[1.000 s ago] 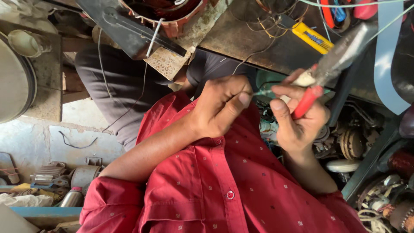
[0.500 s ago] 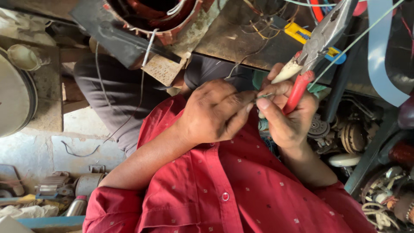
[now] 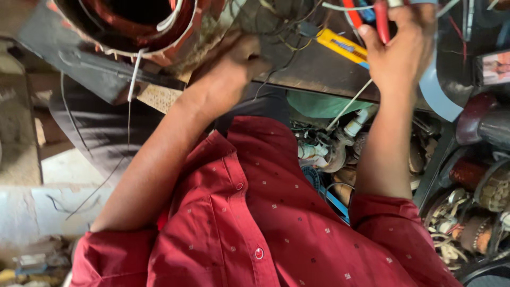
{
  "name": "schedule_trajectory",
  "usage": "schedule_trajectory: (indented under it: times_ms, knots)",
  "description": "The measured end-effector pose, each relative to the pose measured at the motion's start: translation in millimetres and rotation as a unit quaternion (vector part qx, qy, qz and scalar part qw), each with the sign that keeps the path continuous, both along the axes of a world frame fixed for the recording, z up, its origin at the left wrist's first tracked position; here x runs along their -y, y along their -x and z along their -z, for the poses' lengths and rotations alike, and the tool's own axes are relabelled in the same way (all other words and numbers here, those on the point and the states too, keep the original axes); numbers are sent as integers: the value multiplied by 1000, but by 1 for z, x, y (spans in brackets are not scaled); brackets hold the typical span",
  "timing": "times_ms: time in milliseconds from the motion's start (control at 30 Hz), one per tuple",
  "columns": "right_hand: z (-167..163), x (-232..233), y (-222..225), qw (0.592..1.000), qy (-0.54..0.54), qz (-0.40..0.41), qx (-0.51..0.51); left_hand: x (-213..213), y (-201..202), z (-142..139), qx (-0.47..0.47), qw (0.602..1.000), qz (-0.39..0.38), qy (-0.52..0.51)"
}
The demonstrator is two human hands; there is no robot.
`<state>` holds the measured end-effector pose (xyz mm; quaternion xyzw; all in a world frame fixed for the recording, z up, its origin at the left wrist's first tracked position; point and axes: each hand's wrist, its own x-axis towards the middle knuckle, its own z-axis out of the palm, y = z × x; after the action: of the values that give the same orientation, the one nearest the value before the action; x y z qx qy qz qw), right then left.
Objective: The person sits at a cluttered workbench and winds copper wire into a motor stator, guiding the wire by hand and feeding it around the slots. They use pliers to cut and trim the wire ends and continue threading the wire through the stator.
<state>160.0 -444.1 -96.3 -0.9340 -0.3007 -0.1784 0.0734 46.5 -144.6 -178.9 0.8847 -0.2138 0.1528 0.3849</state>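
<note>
Red-handled pliers are clamped in the right hand above the dark metal table. The left hand, curled with nothing seen inside it, is pressed against the round copper-wound stator, near a flat yellow cutter.

You wore a red shirt dotted with small pale specks. The tool handle you gripped was red, the utility knife on the dark desk yellow with blue, and the motor winding coppery red-brown with white ties.
</note>
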Motion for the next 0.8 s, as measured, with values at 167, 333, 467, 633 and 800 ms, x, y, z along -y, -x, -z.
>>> schedule_trajectory:
  times_ms: [167,333,467,633,800]
  knots:
    - [2,-7,17,995,4,-64,-73,-6,-2,11,-4,998,0,60]
    - [-2,-25,10,979,87,-168,-77,-18,-4,6,-21,996,23,86]
    - [-19,-8,3,965,113,-191,-137,-14,-5,5,-55,991,63,107]
    - [-27,7,-2,941,-9,-106,-320,-3,-1,11,-54,992,58,97]
    - [-57,-13,9,944,29,-125,-304,6,-6,17,-47,990,50,127]
